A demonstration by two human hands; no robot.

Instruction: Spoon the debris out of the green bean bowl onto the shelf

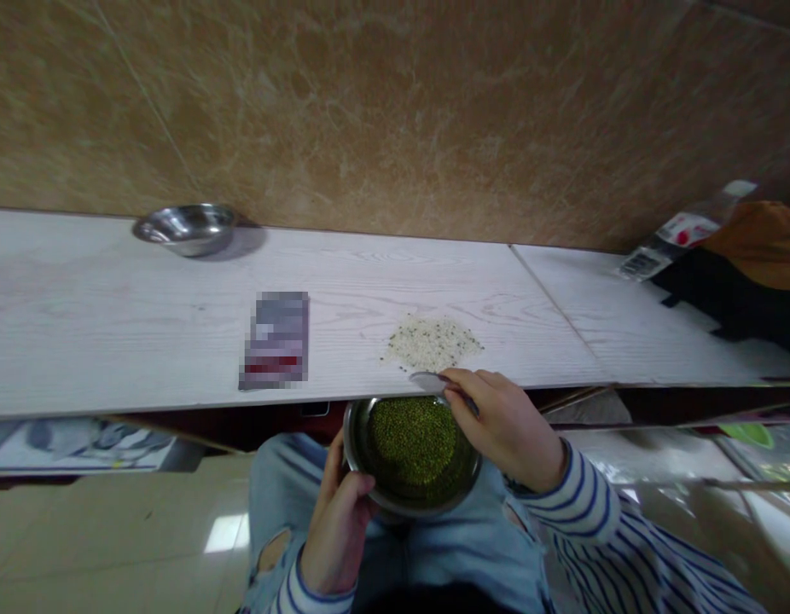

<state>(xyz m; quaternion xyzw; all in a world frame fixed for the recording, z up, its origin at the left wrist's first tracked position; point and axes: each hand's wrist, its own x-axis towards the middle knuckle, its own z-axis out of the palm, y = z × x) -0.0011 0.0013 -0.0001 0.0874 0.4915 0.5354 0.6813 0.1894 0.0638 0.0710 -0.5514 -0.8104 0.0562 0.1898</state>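
Note:
My left hand (345, 516) grips the rim of a steel bowl (413, 505) at its left side, thumb on the edge. Green mung beans (414, 443) cover the bottom of the bowl, which is held over my lap, just below the table edge. In my right hand (501, 418) is a metal spoon (428, 380), its fingers closed around the handle. The spoon's head lies at the front edge of the table, beside a spread pile of white rice grains (432, 341) with dark green beans mixed in.
A second steel bowl (188, 228) stands at the back left of the white table (113, 324). A blurred-out flat object (276, 341) lies left of the pile. On the right are a plastic bottle (688, 228) and a black and brown item (753, 273).

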